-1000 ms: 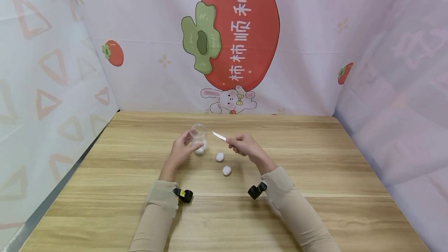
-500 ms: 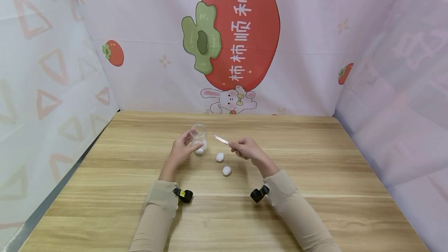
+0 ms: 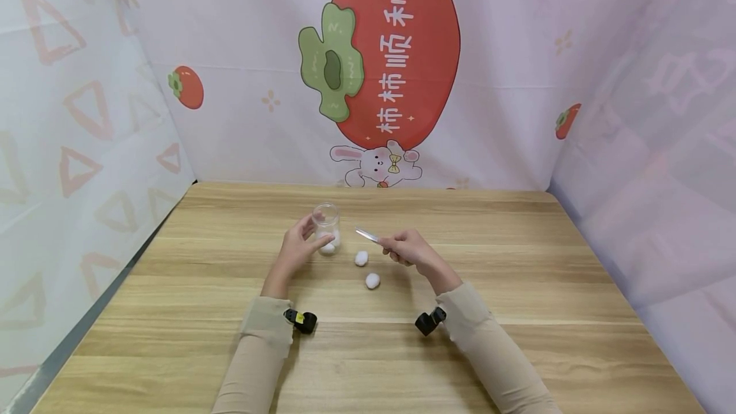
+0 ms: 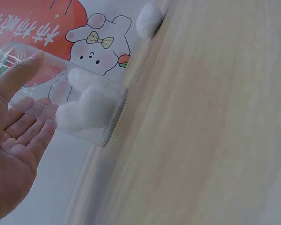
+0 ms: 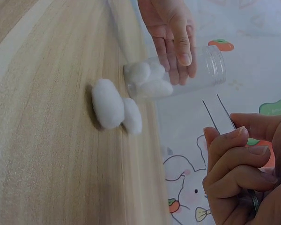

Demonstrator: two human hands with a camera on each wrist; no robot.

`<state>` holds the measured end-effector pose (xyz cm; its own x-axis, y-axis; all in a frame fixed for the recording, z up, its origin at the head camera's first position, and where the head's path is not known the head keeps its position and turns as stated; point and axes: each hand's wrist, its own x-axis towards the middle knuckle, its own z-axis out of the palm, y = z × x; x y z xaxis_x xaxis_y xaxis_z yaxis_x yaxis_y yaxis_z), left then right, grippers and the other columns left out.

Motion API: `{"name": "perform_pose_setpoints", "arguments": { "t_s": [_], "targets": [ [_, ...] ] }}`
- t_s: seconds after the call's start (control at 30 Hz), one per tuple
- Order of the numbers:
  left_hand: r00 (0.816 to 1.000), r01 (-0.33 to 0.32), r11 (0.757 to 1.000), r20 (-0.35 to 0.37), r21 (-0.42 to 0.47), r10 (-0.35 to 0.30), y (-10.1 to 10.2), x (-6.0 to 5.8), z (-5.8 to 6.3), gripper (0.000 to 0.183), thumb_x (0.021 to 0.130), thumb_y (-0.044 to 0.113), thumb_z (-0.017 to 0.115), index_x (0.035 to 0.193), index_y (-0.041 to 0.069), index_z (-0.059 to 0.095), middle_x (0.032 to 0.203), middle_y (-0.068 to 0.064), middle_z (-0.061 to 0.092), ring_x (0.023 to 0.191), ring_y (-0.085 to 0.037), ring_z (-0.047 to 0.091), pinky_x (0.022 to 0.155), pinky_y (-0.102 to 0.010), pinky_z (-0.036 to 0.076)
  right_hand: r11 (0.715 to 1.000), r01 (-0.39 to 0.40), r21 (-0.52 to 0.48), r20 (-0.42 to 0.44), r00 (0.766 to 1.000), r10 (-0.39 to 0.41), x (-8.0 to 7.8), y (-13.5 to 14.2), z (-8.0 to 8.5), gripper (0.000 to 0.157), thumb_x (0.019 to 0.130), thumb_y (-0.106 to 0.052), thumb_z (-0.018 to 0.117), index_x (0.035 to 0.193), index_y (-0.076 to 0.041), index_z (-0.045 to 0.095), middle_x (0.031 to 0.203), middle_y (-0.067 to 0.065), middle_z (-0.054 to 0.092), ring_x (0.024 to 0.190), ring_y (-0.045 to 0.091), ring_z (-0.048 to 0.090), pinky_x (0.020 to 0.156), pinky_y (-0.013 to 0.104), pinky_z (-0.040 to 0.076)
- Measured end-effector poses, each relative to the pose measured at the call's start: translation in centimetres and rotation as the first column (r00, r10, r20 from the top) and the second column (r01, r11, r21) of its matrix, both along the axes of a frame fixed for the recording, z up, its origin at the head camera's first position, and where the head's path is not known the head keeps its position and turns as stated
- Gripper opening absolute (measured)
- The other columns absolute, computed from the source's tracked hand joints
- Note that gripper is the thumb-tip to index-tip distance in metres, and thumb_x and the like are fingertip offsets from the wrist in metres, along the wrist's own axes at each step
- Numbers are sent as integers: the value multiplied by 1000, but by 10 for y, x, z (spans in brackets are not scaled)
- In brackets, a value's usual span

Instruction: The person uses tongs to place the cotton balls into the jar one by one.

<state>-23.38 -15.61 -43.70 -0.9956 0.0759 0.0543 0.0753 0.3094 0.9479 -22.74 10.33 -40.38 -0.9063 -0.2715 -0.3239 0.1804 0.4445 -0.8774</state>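
My left hand (image 3: pixel 299 243) holds a clear, lidless jar (image 3: pixel 326 214) upright on the table, thumb on the near side and fingers round the far side. Inside its bottom lie several white cotton balls (image 4: pixel 89 105). Metal tweezers (image 3: pixel 367 234) are pinched in my right hand (image 3: pixel 407 249), to the right of the jar; in the right wrist view their two tips stand apart with nothing between them. Two cotton balls lie loose on the table between the hands: one cotton ball (image 3: pixel 361 258) nearer the jar, another cotton ball (image 3: pixel 372 281) closer to me.
The wooden table (image 3: pixel 517 273) stretches out on both sides of the arms. Behind it hangs a printed cloth (image 3: pixel 494 139) with persimmons and a rabbit, and more cloth closes off the left and right sides. Each wrist carries a small black camera (image 3: pixel 301 321).
My right hand and the tweezers have drawn back slightly, to the right and toward me, away from the jar. The left hand, jar and loose cotton balls have stayed put.
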Motion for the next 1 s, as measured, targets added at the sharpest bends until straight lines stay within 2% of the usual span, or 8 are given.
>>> {"name": "perform_pose_setpoints", "arguments": {
  "t_s": [0.1, 0.17, 0.47, 0.7, 0.73, 0.8, 1.0],
  "targets": [
    [1000, -7, 1000, -8, 6, 7, -2, -7, -12, 72, 83, 13, 76, 143, -1, 39, 147, -25, 44, 140, -37, 42, 122, -41, 36, 1000, 0, -1, 4, 1000, 0, 0, 2, -1, 41, 96, -30, 57, 90, 10, 64, 51, -7, 45, 45, 4, 30, 42, 15, 20],
    [1000, -9, 1000, -18, 1, 9, -3, -9, -16, 73, 82, 14, 76, 143, -1, 40, 146, -24, 45, 139, -37, 43, 121, -41, 37, 1000, -1, 0, 5, 1000, 1, 0, 3, -1, 41, 96, -30, 58, 89, 9, 64, 51, -7, 46, 45, 4, 30, 41, 15, 20],
    [999, -15, 1000, -39, -10, 14, -3, -8, -16, 73, 82, 15, 76, 143, -1, 40, 146, -26, 46, 138, -38, 44, 120, -41, 38, 1000, -8, 0, 9, 1000, 8, 1, 8, -5, 40, 96, -29, 58, 87, 9, 64, 51, -7, 46, 44, 4, 31, 41, 15, 21],
    [1000, 1, 1000, 2, -14, -1, 4, 12, 18, 69, 85, 8, 72, 143, -7, 38, 147, -29, 42, 140, -40, 41, 122, -43, 35, 1000, -11, 5, 12, 1000, 11, 3, 9, -5, 40, 96, -28, 57, 88, 11, 64, 51, -7, 46, 44, 4, 31, 41, 15, 21],
    [1000, 2, 1000, -2, -17, -2, 4, 12, 17, 69, 85, 8, 72, 143, -7, 37, 146, -30, 42, 140, -40, 41, 121, -43, 35, 1000, -12, 8, 13, 1000, 12, 3, 10, -5, 41, 96, -28, 57, 88, 11, 64, 51, -7, 46, 44, 4, 31, 41, 15, 21],
    [1000, 3, 1000, -7, -22, -3, 4, 10, 15, 69, 85, 7, 71, 143, -8, 37, 146, -31, 42, 139, -42, 40, 121, -44, 36, 1000, -17, 15, 16, 1000, 17, 3, 11, -7, 40, 96, -28, 57, 88, 11, 64, 51, -7, 46, 44, 4, 31, 41, 15, 22],
    [1000, -7, 1000, -20, -2, 7, -1, -5, -9, 71, 84, 12, 74, 143, -4, 39, 147, -28, 43, 140, -40, 41, 121, -43, 35, 999, -17, 34, 16, 1000, 17, 2, 14, -12, 40, 96, -28, 57, 87, 10, 65, 51, -7, 46, 45, 4, 32, 41, 15, 22]
  ]
}}
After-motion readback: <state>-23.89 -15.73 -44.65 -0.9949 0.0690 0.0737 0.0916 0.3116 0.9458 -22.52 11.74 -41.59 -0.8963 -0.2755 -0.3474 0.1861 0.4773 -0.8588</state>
